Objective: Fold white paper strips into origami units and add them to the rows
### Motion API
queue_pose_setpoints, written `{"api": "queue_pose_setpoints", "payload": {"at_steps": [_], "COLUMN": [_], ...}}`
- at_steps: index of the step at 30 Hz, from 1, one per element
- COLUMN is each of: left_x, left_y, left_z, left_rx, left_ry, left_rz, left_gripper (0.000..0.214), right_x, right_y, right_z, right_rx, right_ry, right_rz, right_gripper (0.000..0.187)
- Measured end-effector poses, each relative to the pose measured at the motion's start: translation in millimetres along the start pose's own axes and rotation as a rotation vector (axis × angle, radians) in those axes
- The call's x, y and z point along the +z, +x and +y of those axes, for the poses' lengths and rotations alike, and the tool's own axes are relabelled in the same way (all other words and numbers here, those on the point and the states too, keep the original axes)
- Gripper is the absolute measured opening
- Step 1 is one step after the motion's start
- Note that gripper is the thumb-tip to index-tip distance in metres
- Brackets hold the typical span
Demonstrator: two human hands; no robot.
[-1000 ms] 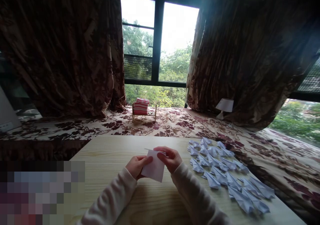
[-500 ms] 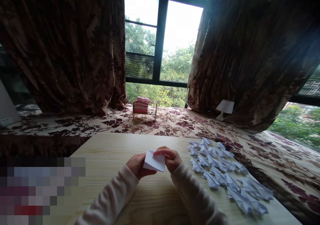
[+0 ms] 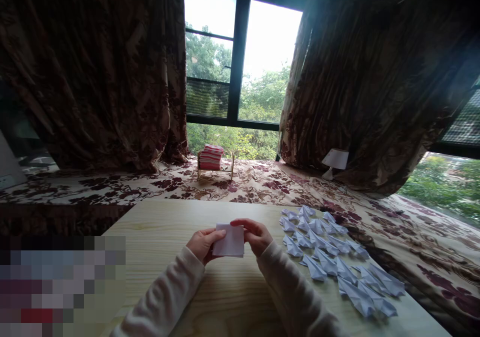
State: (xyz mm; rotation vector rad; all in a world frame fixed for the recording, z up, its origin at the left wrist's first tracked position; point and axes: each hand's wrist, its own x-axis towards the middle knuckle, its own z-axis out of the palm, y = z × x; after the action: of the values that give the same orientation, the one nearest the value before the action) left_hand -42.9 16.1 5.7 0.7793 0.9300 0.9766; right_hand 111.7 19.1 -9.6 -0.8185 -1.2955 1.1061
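Note:
A small square of folded white paper (image 3: 229,241) is held up above the wooden table (image 3: 165,224). My left hand (image 3: 205,243) grips its left side, thumb lying on the front face and the other fingers hidden behind. At the paper's upper right corner and right edge, my right hand (image 3: 258,235) pinches it, index finger along the top. Off to the right on the table lie many folded white paper pieces (image 3: 326,249) with pointed ends, spread in loose rows.
Beyond the table, a floral cloth (image 3: 258,182) covers a wide ledge below the window. On it stand a small rack (image 3: 215,174) with stacked pink-and-white striped cloths (image 3: 210,157) and a white-shaded lamp (image 3: 336,159). Dark patterned curtains (image 3: 123,77) hang at both sides. The lower left is pixelated.
My left thumb has come round onto the paper's front face. The right fingers have drawn back from its front to the upper right edge, and the paper now looks squarer.

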Motion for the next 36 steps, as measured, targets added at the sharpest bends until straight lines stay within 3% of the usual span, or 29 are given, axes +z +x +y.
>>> {"api": "queue_pose_setpoints", "payload": {"at_steps": [5,16,20,24,31,36], "left_x": [-2.5,-8.9,-7.9,-2.6,-0.1,2.7], "left_y": [4,10,10,5,0,-2], "left_z": [1,1,-4,-4,-1,0], "left_rx": [0.039,0.228,0.219,0.200,0.258,0.247], "left_ry": [-0.032,0.063,0.053,0.030,0.150,0.026], "left_rz": [0.075,0.109,0.091,0.021,-0.088,-0.059], "left_gripper": [0.022,0.034,0.035,0.033,0.033,0.032], "right_x": [-3,0,-5,-5,2,0], "right_y": [2,1,3,0,-2,1], "right_z": [-5,7,-1,-2,-2,-9], "right_rx": [0.144,-0.014,-0.039,0.004,-0.051,-0.061], "right_ry": [0.000,-0.020,-0.027,-0.059,-0.046,0.040], "right_rz": [0.084,0.040,0.123,0.078,0.065,0.129], "right_gripper": [0.034,0.036,0.034,0.025,0.020,0.024]}}
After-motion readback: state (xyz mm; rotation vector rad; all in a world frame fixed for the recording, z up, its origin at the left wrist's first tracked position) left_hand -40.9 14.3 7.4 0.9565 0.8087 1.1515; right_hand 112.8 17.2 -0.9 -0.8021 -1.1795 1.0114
